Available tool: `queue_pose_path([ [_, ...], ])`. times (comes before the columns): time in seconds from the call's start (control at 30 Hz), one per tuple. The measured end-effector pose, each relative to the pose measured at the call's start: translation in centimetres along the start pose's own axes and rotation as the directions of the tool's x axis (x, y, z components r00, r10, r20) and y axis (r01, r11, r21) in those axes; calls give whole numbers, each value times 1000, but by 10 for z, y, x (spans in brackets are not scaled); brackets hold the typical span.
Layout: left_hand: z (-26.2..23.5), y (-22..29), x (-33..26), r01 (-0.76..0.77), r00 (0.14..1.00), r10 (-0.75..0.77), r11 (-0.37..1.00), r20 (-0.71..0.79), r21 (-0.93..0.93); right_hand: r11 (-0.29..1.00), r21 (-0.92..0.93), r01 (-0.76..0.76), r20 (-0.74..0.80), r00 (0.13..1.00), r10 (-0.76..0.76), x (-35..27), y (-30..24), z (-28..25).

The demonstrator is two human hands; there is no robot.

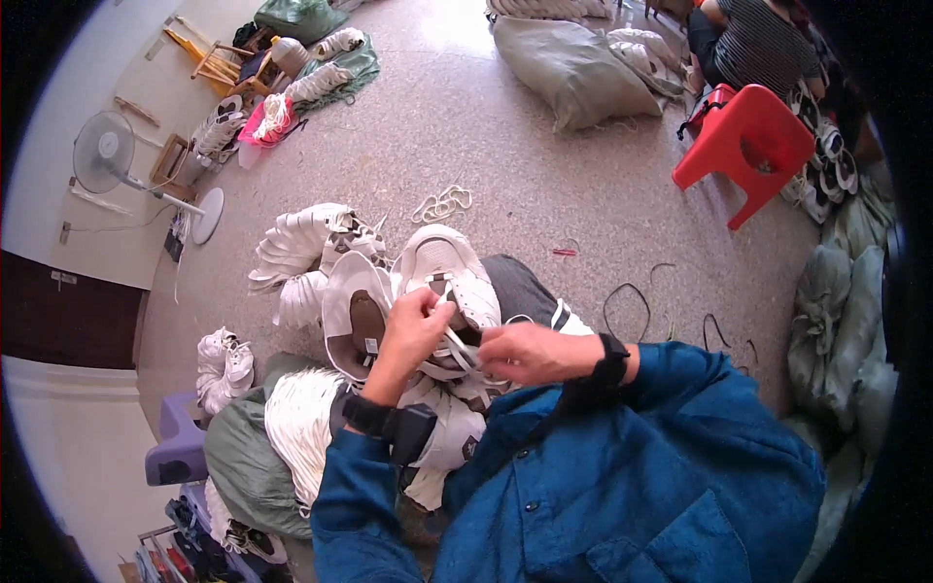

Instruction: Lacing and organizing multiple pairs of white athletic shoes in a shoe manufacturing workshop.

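A white sneaker upper [442,255] sits in front of me, with its toe pointing away. Over its opening, a flat white shoelace [457,343] runs between my two hands. My left hand [418,330] pinches the lace near the eyelets. My right hand [520,352] has its fingers curled at the lace's other part, though the fingertips are partly hidden. Left of it, another white shoe upper [335,301] lies with its brown-grey inside showing. Below my hands is a further white shoe piece [452,432].
Stacked white shoe uppers [296,243] lie beyond on the left. A bundle of white laces [301,428] rests on a green sack [243,466]. Loose cords [627,309] lie on the floor at right. Farther off are a fan [209,216], a red stool [743,141] and a seated person [763,44].
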State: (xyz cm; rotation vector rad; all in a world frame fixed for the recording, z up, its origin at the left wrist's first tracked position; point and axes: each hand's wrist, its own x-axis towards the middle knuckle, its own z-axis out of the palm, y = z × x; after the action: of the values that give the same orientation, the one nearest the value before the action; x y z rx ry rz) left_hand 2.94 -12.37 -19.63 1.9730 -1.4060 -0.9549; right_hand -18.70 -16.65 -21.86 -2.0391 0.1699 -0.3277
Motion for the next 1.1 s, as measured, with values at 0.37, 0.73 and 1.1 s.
queue_pose_path([
  [0.37, -72, 29, -74, -80, 989, 130, 56, -72, -995, 747, 648, -148, -270, 872, 408, -44, -7, -62],
  [0.73, -129, -109, -123, 99, 906, -12, 978, -423, 184, -110, 800, 590, -471, 731, 494, -132, 104, -92],
  [1.1, -68, -34, -97, -80, 854, 296, 887, -428, 454, 289, 720, 631, -497, 177, 850, -315, 193, -135],
])
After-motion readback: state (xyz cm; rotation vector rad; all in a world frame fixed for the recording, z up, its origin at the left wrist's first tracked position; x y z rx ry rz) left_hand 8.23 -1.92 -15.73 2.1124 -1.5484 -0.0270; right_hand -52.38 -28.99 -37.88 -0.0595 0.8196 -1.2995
